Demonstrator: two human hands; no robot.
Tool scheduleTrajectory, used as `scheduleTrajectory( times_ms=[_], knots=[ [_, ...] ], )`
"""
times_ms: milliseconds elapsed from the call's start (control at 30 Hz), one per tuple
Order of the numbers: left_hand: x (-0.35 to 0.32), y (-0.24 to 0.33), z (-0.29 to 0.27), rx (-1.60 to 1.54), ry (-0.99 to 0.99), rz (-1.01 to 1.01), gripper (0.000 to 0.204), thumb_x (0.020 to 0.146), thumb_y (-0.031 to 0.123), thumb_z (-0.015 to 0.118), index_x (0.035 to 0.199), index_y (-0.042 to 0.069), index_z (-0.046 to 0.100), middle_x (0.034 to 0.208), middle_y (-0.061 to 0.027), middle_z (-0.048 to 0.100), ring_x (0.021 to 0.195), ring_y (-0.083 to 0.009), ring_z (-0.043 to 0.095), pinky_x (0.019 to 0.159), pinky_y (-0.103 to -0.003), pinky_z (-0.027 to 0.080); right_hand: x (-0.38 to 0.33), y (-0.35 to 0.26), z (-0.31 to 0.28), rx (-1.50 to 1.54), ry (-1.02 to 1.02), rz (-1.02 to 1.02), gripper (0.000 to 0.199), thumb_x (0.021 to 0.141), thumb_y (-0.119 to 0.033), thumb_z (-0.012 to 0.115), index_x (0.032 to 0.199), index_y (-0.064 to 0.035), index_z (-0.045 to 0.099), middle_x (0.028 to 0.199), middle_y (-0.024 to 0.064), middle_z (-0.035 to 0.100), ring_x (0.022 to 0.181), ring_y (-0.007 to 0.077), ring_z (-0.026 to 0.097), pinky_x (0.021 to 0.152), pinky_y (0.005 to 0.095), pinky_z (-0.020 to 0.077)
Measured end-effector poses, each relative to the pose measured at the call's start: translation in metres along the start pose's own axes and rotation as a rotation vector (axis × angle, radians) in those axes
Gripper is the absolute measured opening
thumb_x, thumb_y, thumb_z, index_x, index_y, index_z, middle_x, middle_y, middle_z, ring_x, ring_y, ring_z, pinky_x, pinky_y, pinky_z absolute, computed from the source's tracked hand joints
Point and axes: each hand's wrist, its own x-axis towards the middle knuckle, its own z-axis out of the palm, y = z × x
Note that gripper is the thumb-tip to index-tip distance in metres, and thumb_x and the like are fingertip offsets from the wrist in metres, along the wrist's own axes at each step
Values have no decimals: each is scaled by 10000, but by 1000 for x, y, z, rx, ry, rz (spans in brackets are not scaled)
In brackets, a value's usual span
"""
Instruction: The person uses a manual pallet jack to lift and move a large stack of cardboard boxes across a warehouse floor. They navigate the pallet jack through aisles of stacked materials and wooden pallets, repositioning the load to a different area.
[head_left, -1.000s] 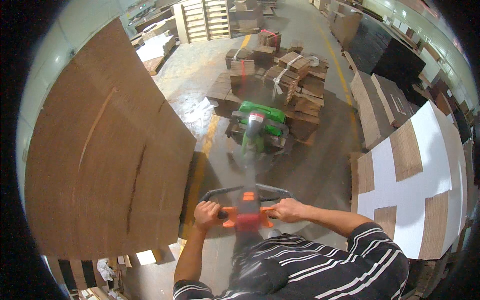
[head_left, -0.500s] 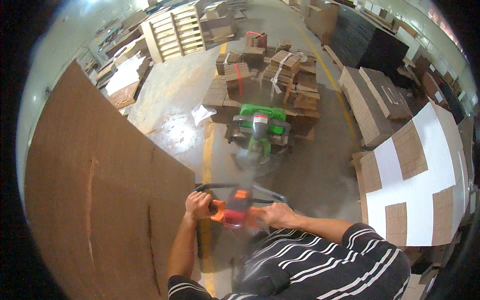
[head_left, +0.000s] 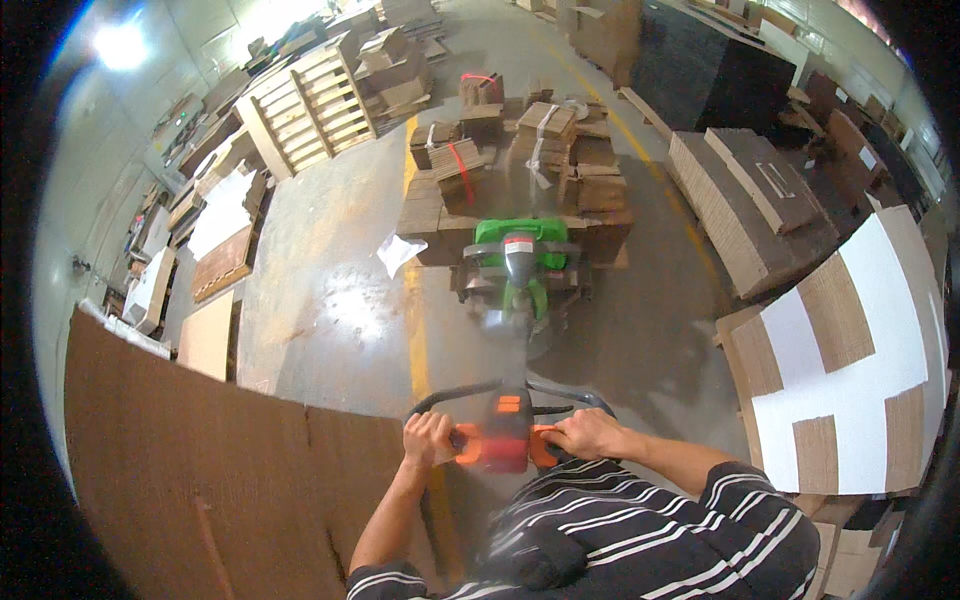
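Note:
My left hand and my right hand each grip one side of the orange and black handle of a pallet truck. The truck's green and grey body stands ahead of me on the concrete floor. Its forks sit under a load of bundled flat cardboard tied with straps. My striped sleeves fill the lower edge of the head view.
A tall stack of brown cardboard sheets rises close on my left. White and brown sheets lie stacked on the right, with more board stacks beyond. Wooden pallets stand at the far left. A yellow floor line runs ahead.
The view has swung leftward and the truck with its load now sits farther ahead. The brown stack on my left appears lower in the picture. Both hands stay on the handle.

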Motion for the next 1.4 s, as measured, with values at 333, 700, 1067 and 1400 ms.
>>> scheduleTrajectory(
  times_ms=[333,700,1067,1400],
  knots=[
    [186,-63,135,-25,-27,-62,242,658,242,700,645,146,478,605,-25,522,552,-207,539,533,-359,383,126,145,-156,-40,54,-17,549,966,-610,395,1005,-172,724,831,198,694,804,415,665,718,520,519],
    [402,-182,336,-21,62,-40,262,653,254,710,632,153,469,604,-12,520,574,-201,576,552,-357,405,327,334,-324,-166,84,61,496,966,-578,413,1008,-204,736,824,186,696,789,402,672,716,517,540],
    [589,-317,464,-107,101,0,166,587,109,645,665,121,499,597,-25,524,576,-216,568,545,-360,405,497,441,-479,-228,279,43,682,965,-665,317,914,-146,756,702,218,658,719,423,660,651,514,541],
    [716,-401,503,-80,127,40,213,680,207,690,608,155,496,582,-17,538,552,-231,580,526,-387,432,584,468,-588,-202,276,93,623,977,-625,335,969,-167,758,786,193,688,774,413,663,698,512,528]
  ],
)
